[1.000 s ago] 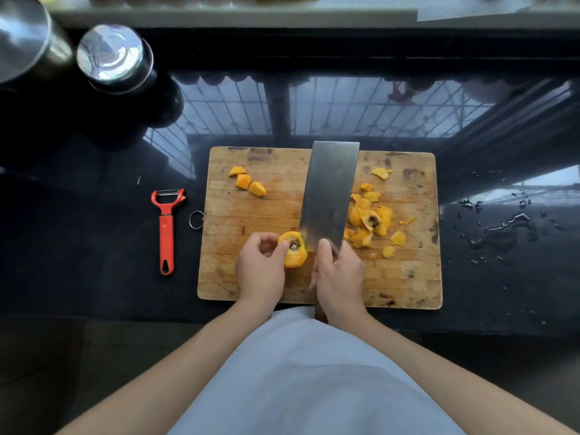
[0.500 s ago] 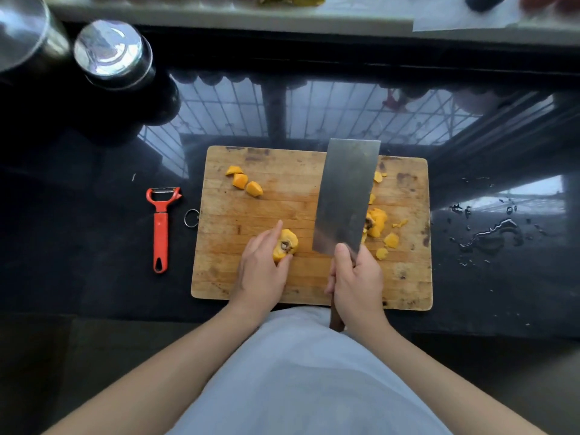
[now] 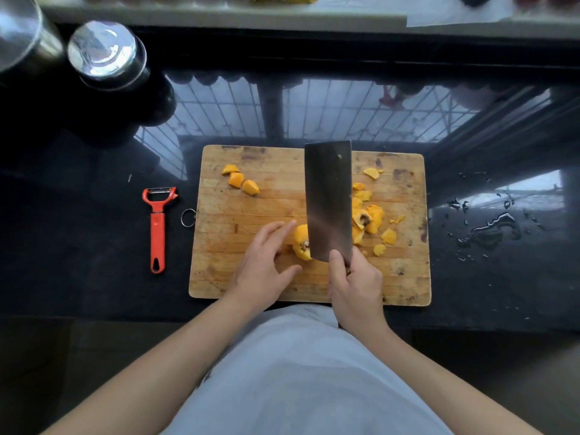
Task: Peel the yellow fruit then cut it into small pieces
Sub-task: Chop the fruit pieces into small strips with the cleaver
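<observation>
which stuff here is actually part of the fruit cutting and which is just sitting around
In use: yellow fruit chunk, steel cleaver, wooden cutting board, cut yellow pieces, left hand, right hand.

Lying about: red peeler, steel canisters, water spill.

One board [image 3: 238, 277], one cleaver [image 3: 328, 199], one peeler [image 3: 157, 227].

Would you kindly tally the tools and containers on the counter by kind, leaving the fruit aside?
Cleaver: 1
Peeler: 1
Cutting board: 1
Steel containers: 2
Total: 5
</observation>
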A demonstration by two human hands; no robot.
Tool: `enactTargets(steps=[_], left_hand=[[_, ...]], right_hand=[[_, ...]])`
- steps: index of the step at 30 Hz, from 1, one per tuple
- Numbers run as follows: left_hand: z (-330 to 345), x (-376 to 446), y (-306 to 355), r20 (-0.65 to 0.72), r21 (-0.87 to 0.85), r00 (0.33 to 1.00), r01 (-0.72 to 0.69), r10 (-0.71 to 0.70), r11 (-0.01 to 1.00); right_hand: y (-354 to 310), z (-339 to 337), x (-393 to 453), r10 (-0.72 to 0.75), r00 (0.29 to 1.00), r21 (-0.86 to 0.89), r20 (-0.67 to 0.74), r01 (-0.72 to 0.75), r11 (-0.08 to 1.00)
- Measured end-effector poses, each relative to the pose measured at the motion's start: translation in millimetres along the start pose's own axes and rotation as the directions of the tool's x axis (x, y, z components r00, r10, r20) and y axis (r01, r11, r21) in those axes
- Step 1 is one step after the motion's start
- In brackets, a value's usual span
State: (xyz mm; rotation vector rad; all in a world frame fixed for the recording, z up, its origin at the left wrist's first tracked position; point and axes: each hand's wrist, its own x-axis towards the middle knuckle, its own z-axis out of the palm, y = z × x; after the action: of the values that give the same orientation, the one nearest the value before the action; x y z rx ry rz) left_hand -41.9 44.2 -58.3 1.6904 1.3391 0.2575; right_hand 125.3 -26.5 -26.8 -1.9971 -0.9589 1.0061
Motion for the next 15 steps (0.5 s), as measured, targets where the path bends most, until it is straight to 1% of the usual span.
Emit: enactTargets(steps=[2,4,6,8,10,12,15], left_hand=[[-3,9,1,0.11,0.118,0.99,-0.103,0.09,0.988],[-6,21,3,0.176,0.186,0.974,-0.176,0.144,0.967],[-7,33,5,0.214,0.207,0.963,-0.21,0.165,0.956],[-6,40,8,0.232,0.256,0.959,-0.22,0.161,0.941],[-3,39,11,0.214,0.321,0.963,-0.23,0.166,0.919],[3,33,13,0.166,0.366,0.973,-0.21,0.159,0.907],[11,24,13,0.085,0.35,0.994,-0.098,0.072,0.932]], right_hand=[[1,-7,-1,0.02,1.0,0.004,-0.024,-0.02,1.0],[2,-13,0,0.043,0.997,0.017,-0.064,-0.042,0.999],[2,-17,2,0.073,0.993,0.03,-0.093,-0.07,0.997],[4,-19,4,0.102,0.992,0.019,-0.08,-0.101,0.995],[7,-18,7,0.121,0.991,-0.011,-0.065,-0.122,0.992],[12,-16,9,0.144,0.988,-0.027,-0.056,-0.145,0.989],[18,-10,10,0.162,0.987,-0.024,-0.013,-0.162,0.987]])
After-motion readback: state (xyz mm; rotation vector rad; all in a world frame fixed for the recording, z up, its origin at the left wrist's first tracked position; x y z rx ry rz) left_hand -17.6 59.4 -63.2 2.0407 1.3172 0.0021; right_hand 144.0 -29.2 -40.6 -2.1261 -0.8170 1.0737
